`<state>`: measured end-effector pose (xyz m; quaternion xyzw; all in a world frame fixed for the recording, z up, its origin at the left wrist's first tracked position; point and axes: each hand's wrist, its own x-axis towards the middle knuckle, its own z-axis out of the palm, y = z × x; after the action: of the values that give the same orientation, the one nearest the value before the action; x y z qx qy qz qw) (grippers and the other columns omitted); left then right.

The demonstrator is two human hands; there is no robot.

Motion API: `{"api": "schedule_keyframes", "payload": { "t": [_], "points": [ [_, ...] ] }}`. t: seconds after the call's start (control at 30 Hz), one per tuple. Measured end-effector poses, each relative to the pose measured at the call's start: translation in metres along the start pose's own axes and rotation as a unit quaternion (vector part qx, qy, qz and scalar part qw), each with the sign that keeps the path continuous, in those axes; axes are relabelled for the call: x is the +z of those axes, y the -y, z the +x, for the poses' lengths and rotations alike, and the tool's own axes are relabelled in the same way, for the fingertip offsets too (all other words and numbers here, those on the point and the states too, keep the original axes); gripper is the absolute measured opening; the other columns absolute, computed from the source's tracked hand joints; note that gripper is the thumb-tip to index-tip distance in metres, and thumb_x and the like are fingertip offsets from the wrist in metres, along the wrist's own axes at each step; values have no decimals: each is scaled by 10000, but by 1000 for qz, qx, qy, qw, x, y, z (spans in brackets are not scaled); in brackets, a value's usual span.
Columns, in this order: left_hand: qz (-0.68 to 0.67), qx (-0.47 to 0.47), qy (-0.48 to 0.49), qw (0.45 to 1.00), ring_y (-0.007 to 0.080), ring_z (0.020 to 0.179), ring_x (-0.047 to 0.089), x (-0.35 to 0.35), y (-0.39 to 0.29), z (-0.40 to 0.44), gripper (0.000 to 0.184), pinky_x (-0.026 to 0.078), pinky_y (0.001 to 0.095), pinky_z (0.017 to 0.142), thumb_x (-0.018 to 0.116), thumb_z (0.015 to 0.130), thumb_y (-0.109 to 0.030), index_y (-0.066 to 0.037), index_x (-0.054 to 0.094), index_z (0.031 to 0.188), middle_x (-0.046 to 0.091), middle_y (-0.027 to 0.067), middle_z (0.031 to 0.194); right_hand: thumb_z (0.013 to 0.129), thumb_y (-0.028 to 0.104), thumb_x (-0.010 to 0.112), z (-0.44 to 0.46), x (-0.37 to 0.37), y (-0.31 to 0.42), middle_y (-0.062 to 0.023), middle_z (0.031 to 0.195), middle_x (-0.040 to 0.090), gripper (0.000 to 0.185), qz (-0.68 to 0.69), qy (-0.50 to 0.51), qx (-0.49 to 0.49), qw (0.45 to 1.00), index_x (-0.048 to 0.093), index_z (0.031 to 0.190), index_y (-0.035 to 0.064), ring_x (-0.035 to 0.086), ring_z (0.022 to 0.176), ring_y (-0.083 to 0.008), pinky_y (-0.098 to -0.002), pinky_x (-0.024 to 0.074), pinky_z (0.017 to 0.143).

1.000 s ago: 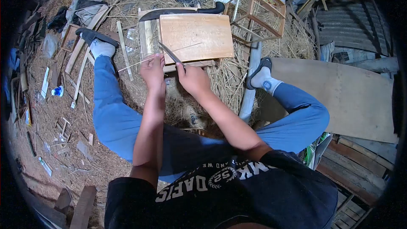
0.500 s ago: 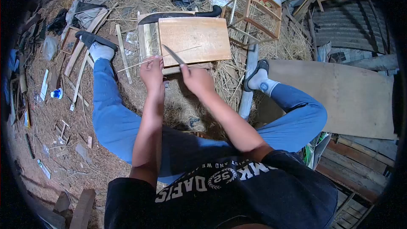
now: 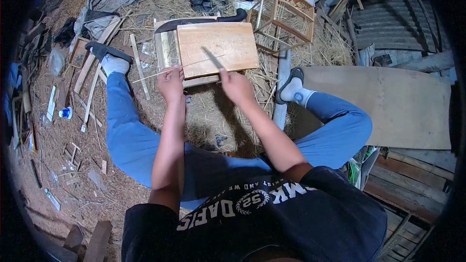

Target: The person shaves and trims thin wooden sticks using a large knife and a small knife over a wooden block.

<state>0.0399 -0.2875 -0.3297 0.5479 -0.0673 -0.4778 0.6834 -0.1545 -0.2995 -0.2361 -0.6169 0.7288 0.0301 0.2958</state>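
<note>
Toward the upper middle of the frame, the left hand (image 3: 171,81) has its grip closed in a pinch on a thin strip (image 3: 196,62); the right hand (image 3: 236,86) has its grip wrapped around a knife (image 3: 212,58). Most of the strip's longer stretch lies to the right of the pinch and slightly above it, over a pale wooden board (image 3: 233,43), while its other end pokes out toward the left. Its long axis slants gently upward from left to right. The left hand is nearer, touching it; the knife comes from the lower right, its blade pointing to the upper left and crossing the strip near the right end. Beyond the board's top edge lies a machete (image 3: 194,23). Fingers hide the pinched part and nearly all the knife's handle; the blade is blurred, so whether it touches the strip I cannot tell
</note>
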Motion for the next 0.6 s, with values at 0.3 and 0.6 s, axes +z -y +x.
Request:
{"api": "schedule_keyframes", "payload": {
  "t": [0.3,0.6],
  "points": [
    [-17,4,-2,1000,169,776,692,2,-1,0,63,584,273,698,642,946,-20,18,611,986,702,130,898,1012,553,338,9,11,-12,-263,912,709,692,15,-51,11,999,754,900,11,695,889,-433,-532,539,814],
    [36,1,-7,999,178,756,696,2,-3,3,127,589,277,683,662,941,-44,33,606,1025,707,139,899,1009,546,355,-12,-13,14,-252,912,709,676,42,19,-33,998,752,907,9,691,879,-439,-522,537,832]
  ]
}}
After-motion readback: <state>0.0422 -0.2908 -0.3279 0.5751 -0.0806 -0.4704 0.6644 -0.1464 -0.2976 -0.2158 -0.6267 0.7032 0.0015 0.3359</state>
